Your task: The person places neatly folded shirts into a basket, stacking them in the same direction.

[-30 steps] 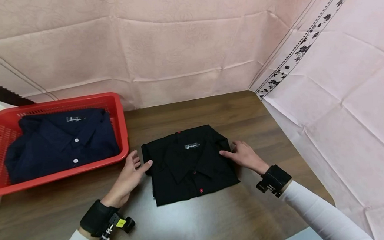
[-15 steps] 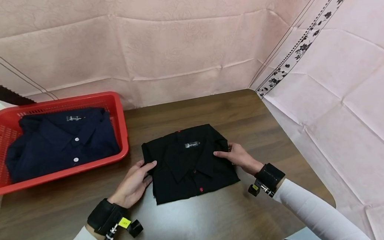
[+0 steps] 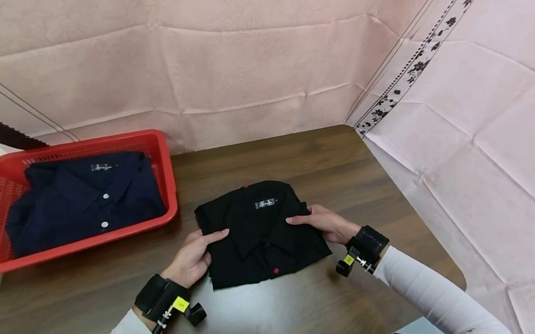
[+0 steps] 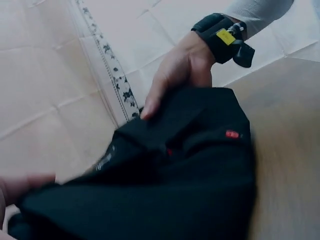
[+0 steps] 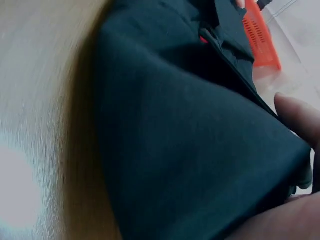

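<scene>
A folded black shirt (image 3: 254,250) with red buttons and a label inside the collar is gripped at both sides. My left hand (image 3: 192,257) holds its left edge, the thumb on top and the fingers beneath. On the opposite edge my right hand (image 3: 329,222) pinches the cloth the same way, its fingers mostly hidden under the fabric. In the left wrist view the shirt (image 4: 190,140) sags between the two hands. From the right wrist, the shirt's side (image 5: 185,125) bulges near the thumb (image 5: 297,117), with a shadow on the wood beside it.
A red plastic basket (image 3: 169,194) at the left holds a folded navy shirt (image 3: 88,200) with white buttons. Both rest on the brown wooden table (image 3: 278,316). Pink patterned cloth (image 3: 260,64) hangs behind and to the right.
Both hands have moved inward onto the black shirt's sides and taken hold, thumbs further over the top. The shirt's sides are now drawn in and its top edge is rounded.
</scene>
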{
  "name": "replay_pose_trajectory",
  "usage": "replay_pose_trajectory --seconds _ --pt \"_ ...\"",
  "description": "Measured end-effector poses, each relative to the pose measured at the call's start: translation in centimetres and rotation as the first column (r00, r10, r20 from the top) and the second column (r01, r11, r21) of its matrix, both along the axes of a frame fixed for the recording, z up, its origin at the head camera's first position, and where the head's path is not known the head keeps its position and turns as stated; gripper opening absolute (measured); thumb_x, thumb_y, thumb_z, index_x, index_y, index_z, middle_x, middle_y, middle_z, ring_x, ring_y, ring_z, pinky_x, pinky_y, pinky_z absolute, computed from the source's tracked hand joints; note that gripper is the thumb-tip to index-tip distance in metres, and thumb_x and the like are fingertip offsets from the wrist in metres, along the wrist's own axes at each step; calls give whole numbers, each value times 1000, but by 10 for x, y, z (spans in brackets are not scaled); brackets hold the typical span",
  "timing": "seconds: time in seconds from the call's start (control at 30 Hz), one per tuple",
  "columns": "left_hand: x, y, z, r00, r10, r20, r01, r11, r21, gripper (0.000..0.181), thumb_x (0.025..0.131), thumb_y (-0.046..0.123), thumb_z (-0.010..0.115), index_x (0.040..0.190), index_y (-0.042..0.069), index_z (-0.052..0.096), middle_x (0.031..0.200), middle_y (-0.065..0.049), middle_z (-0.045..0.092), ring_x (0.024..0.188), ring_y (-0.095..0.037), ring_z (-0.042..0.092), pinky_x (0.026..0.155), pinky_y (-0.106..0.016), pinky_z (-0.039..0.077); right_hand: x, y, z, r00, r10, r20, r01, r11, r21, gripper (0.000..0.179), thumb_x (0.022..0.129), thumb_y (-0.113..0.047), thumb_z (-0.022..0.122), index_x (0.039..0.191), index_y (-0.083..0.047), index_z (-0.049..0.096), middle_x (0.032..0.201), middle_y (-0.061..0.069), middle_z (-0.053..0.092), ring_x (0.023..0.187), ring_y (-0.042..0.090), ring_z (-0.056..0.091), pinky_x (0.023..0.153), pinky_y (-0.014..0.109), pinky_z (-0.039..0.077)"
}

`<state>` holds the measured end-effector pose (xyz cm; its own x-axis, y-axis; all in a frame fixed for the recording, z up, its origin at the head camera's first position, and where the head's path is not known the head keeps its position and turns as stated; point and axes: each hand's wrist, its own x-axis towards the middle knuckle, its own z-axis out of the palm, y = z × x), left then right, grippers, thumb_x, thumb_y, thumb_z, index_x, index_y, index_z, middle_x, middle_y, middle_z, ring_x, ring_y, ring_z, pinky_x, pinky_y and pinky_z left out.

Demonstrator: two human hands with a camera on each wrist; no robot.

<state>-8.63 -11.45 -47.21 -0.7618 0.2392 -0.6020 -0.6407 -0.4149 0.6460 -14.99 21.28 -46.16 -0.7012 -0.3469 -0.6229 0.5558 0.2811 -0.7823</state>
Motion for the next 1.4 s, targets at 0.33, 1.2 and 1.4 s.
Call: replay_pose_trajectory --seconds 0.33,1.2,1.4 --pt "2 -2 -13 985 -136 -104 128 988 -85 95 79 25 79 155 24 21 151 0 41 133 -20 41 113 -41 32 6 -7 1 999 10 42 -5 994 -109 54 83 -27 75 127 -6 51 120 9 66 106 22 64 90 37 53" --pt "6 -4 17 948 -168 -271 220 960 172 85 88 -4 63 153 26 19 155 -9 36 132 -22 47 103 -47 44 9 -1 33 999 43 13 -40 982 -182 32 89 -22 69 113 -3 60 112 10 69 102 24 67 85 36 56" --pt "4 -8 35 942 -182 -281 229 963 142 81 89 -1 64 152 23 19 154 -10 37 129 -22 49 102 -48 45 9 1 55 997 69 -37 -75 980 -184 33 90 -22 68 114 -2 60 110 10 71 102 26 68 84 38 57"
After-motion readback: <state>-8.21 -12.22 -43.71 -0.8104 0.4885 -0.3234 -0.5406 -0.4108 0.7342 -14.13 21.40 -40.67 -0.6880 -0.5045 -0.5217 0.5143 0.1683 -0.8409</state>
